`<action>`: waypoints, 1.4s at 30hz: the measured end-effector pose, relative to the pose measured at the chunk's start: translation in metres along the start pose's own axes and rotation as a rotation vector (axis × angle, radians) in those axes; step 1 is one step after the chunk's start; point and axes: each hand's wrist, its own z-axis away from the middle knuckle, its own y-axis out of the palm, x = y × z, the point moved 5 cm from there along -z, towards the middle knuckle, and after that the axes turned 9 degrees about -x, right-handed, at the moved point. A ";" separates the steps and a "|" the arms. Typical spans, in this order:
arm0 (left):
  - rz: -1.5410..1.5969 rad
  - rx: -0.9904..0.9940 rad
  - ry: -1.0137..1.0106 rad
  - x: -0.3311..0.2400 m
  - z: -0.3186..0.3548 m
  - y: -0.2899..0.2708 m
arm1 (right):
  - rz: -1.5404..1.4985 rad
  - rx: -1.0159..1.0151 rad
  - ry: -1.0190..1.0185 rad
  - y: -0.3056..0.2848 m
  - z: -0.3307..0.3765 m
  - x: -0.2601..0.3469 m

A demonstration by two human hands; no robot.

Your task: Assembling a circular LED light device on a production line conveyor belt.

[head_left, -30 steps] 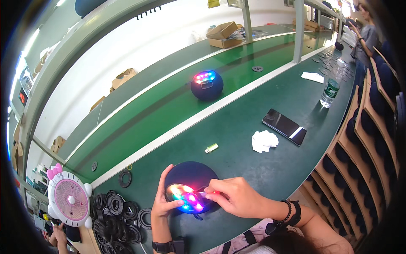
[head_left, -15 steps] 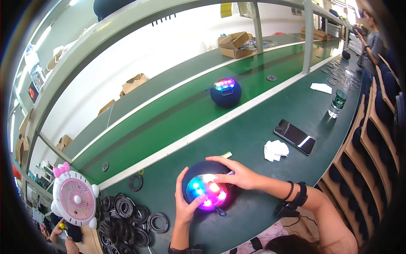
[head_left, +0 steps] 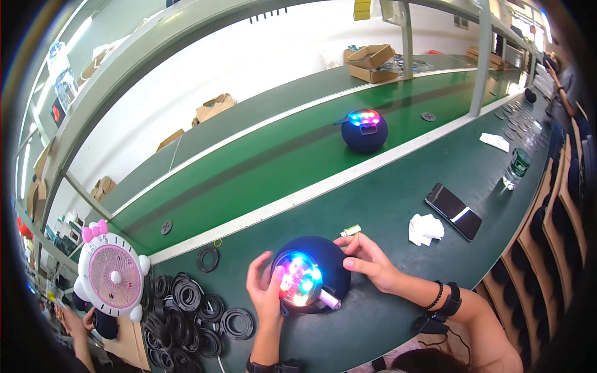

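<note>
A green tabletop (head_left: pixel 398 205) carries a dark blue round speaker (head_left: pixel 311 273) at its near edge, coloured lights glowing on its face. The left hand (head_left: pixel 264 292) cups its left side; the right hand (head_left: pixel 367 261) grips its right side. A pile of black rings (head_left: pixel 186 311) lies to the left, a black phone (head_left: pixel 453 211) to the right.

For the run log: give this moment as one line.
left hand: cups lit globe | right hand: on globe's far side | second globe: on belt | rubber rings: piled left
</note>
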 end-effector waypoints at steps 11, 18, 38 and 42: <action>-0.151 0.492 0.067 -0.015 0.016 0.030 | 0.144 0.098 -0.121 0.014 -0.001 0.008; -0.078 0.395 0.018 -0.022 0.019 0.029 | 0.118 0.138 -0.364 0.016 0.003 -0.001; -0.338 0.600 0.075 -0.030 0.037 0.034 | 0.438 0.068 -0.580 0.022 0.008 0.020; -0.394 0.612 0.107 -0.034 0.043 0.039 | 0.475 0.068 -0.483 0.023 0.013 0.028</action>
